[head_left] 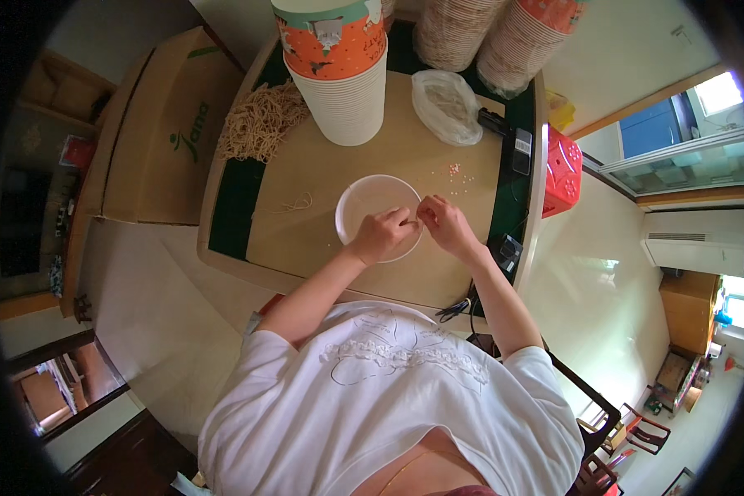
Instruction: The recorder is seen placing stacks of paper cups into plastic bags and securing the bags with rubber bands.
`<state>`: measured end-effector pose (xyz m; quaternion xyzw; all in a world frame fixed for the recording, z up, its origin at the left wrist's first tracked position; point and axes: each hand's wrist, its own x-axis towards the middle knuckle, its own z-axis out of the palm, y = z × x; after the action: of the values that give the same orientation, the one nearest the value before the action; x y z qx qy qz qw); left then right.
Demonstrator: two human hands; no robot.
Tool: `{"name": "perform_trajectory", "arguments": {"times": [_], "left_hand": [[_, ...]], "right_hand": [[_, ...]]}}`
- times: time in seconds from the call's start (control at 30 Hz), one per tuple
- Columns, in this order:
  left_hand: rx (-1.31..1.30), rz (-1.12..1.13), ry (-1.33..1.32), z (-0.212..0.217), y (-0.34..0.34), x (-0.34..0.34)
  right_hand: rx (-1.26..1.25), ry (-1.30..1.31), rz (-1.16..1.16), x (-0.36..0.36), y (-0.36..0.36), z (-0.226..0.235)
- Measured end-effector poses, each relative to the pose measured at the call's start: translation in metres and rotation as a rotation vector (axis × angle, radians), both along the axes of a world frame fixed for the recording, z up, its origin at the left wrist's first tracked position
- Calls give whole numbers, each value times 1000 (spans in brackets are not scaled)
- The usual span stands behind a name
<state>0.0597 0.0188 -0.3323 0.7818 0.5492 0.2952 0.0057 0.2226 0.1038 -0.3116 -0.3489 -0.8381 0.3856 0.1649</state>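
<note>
While both hands meet over the white bowl (378,207), the left hand (380,234) and right hand (444,221) seem to pinch something small; keep it over the bowl.

Free passage: bare table (322,240) surface along the near edge, left of the white bowl (370,202). Obstructions: tall cup stack (339,74) and noodle heap (260,120) toward the far left corner; plastic bag (448,106) and further cup stacks (488,33) at the far edge; dark devices (517,145) lining the right edge.
</note>
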Motion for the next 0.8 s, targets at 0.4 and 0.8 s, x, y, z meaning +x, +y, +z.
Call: {"name": "perform_trajectory", "arguments": {"times": [0.4, 0.8], "left_hand": [[-75, 4, -70, -3, 3, 4], [-1222, 347, -1736, -26, 9, 0]], "right_hand": [[-38, 25, -14, 2, 0, -3], [-130, 164, -332, -3, -38, -13]]}}
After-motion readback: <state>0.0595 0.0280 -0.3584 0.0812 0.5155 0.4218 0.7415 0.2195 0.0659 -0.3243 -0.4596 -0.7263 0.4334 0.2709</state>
